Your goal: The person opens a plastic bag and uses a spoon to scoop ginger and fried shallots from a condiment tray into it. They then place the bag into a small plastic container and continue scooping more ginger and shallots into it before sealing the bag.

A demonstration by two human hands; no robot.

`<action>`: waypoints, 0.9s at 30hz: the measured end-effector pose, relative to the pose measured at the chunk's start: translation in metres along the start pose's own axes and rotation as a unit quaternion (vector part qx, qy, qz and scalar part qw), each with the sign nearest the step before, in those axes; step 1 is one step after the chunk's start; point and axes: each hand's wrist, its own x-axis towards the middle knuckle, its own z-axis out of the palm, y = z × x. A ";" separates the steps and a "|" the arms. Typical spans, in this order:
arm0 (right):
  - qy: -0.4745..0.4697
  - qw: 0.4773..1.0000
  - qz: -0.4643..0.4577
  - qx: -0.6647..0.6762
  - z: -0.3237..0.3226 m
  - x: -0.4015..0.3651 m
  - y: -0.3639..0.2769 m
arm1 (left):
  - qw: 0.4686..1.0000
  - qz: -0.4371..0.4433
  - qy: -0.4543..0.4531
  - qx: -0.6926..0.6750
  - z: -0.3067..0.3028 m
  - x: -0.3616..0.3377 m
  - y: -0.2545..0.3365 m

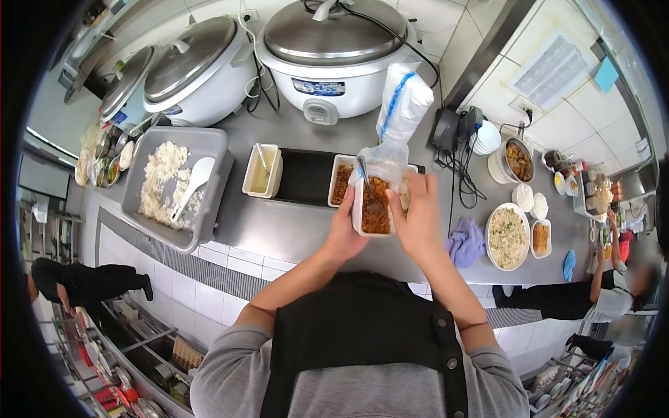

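My left hand (345,231) is closed around the left side of a white rectangular food container (377,234), tilted up off the counter. Brown shredded filling (376,217) lies in it, with a metal spoon (364,171) standing in the filling. On the other side, my right hand (421,226) grips the container's right edge, its thumb along the rim and its fingers partly hidden behind. Just left of it, a second white container (334,193) of brown shreds sits in a long black tray (306,177). Clear plastic wrap (387,157) hangs beside the far end of the held container.
A grey tub (221,182) of rice with a white paddle (194,187) stands left. Large rice cookers (334,76) line the back. To the right are tangled cables (460,174), a purple cloth (465,242) and a bowl (508,265) of food. Other people work at both sides.
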 end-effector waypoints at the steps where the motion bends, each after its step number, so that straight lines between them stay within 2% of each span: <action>1: 0.065 0.988 -0.094 -0.101 -0.007 0.001 -0.008 | 1.000 -0.006 0.001 0.001 -0.002 -0.003 0.001; 2: 0.067 0.989 -0.088 -0.102 -0.015 0.005 -0.016 | 1.000 -0.029 -0.002 0.008 -0.003 -0.005 0.001; 3: 0.048 0.952 -0.238 -0.184 -0.025 0.014 -0.025 | 0.999 -0.052 -0.004 0.014 -0.003 -0.006 -0.001; 4: 0.026 0.887 -0.380 -0.261 -0.030 0.020 -0.027 | 0.997 -0.062 0.034 0.012 0.008 -0.011 -0.001; 5: 0.027 0.889 -0.375 -0.263 -0.031 0.023 -0.023 | 0.997 -0.068 0.034 0.013 0.006 -0.012 -0.004; 7: -0.114 0.861 -0.432 -0.244 -0.029 0.026 -0.009 | 0.992 -0.108 0.059 0.029 0.002 -0.015 -0.005; 8: -0.154 0.858 -0.417 -0.256 -0.030 0.025 -0.002 | 0.991 -0.108 0.065 0.032 0.001 -0.017 -0.006; 9: -0.156 0.859 -0.414 -0.258 -0.035 0.024 0.000 | 0.991 -0.112 0.065 0.030 -0.002 -0.018 -0.006; 11: -0.206 0.820 -0.463 -0.266 -0.052 0.022 -0.003 | 0.989 -0.134 0.060 0.023 -0.009 -0.021 -0.008; 12: -0.211 0.819 -0.464 -0.265 -0.060 0.019 -0.003 | 0.988 -0.138 0.069 -0.015 -0.011 -0.022 -0.010; 15: -0.213 0.793 -0.493 -0.288 -0.084 0.008 -0.006 | 0.986 -0.135 0.102 -0.010 -0.013 -0.026 -0.012; 17: -0.247 0.810 -0.436 -0.306 -0.096 0.000 -0.005 | 0.984 -0.143 0.096 -0.034 -0.015 -0.028 -0.012; 18: -0.250 0.808 -0.438 -0.306 -0.098 -0.005 -0.002 | 0.977 -0.164 0.131 -0.027 -0.011 -0.028 -0.010; 20: -0.250 0.888 -0.316 -0.223 -0.099 -0.015 0.004 | 0.969 -0.180 0.166 -0.023 -0.009 -0.029 -0.011; 21: -0.253 0.886 -0.319 -0.222 -0.095 -0.023 0.008 | 0.972 -0.183 0.144 -0.033 -0.010 -0.030 -0.014; 23: -0.214 0.950 -0.205 -0.098 -0.082 -0.041 0.021 | 0.974 -0.185 0.123 -0.043 -0.010 -0.032 -0.015; 24: -0.216 0.950 -0.205 -0.097 -0.073 -0.049 0.027 | 0.972 -0.202 0.114 -0.037 -0.005 -0.035 -0.013; 26: -0.148 0.983 -0.112 0.010 -0.052 -0.063 0.035 | 0.969 -0.222 0.106 -0.030 0.000 -0.038 -0.012; 27: -0.148 0.983 -0.109 0.011 -0.044 -0.069 0.038 | 0.966 -0.234 0.110 -0.019 0.001 -0.039 -0.012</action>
